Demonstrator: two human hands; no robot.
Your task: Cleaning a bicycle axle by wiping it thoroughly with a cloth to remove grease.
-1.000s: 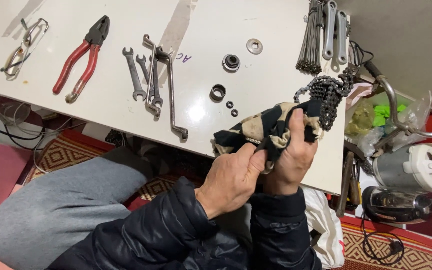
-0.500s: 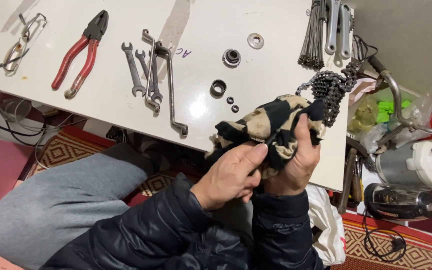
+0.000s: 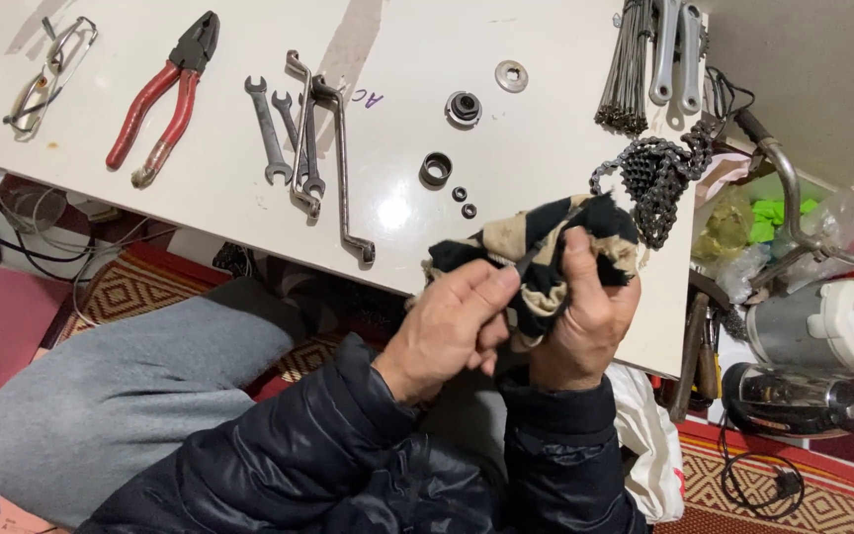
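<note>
Fingers (image 3: pixel 491 297) of left hand (image 3: pixel 447 331) pinched on thin dark part; striped rag (image 3: pixel 536 247) clenched in right hand (image 3: pixel 580 316), held over tabletop (image 3: pixel 397 208) edge. Wiping step judged underway; steady grip needed next.

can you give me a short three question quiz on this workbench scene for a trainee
1. True or false: the red-handled pliers lie on the white table, apart from both hands.
2. What do the left hand and right hand grip together? A) a black and tan cloth B) a wrench C) the bicycle chain
3. Fill in: the bicycle chain lies heaped to the ___ of the cloth in the picture.

Key: 1 true; 2 A; 3 right
</note>
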